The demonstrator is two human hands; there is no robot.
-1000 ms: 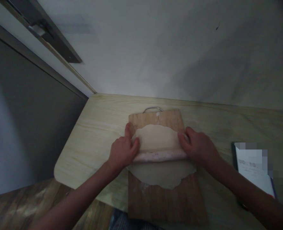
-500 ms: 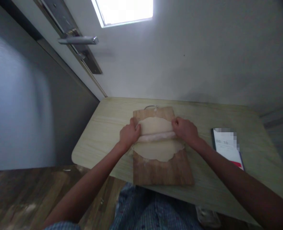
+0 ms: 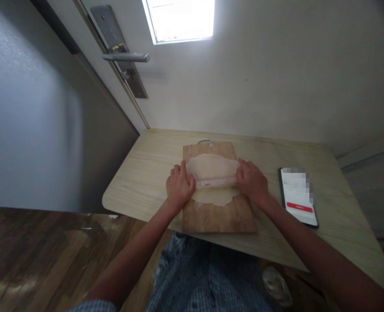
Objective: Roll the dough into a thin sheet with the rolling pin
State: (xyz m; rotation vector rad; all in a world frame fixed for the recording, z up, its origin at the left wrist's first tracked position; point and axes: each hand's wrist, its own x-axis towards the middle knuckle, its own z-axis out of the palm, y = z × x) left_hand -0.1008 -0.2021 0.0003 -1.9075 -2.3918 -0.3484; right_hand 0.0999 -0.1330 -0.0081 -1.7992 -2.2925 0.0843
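A wide, thin sheet of pale dough (image 3: 213,166) with an uneven edge lies on a wooden cutting board (image 3: 218,220). Across its middle runs a slim, whitish rolling pin (image 3: 215,182), its two ends covered by my hands. My left hand (image 3: 180,184) is on the left end, thumb inward and fingers bent over it, near the board's left edge. At the opposite end my right hand (image 3: 251,180) is wrapped round the pin, its fingers curled by the dough's right edge. Dough shows on both the far and near sides of the pin.
The board rests on a light wood-grain table (image 3: 140,173). Right of my right hand lies a phone (image 3: 297,197) with a lit screen. Behind the table stands a pale door with a metal handle (image 3: 127,57). A whitish bag-like item (image 3: 276,286) is on the floor.
The rolling pin sits slightly nearer to me on the dough. My left fingers look less tightly curled and point more forward. The whole view has shifted a little.
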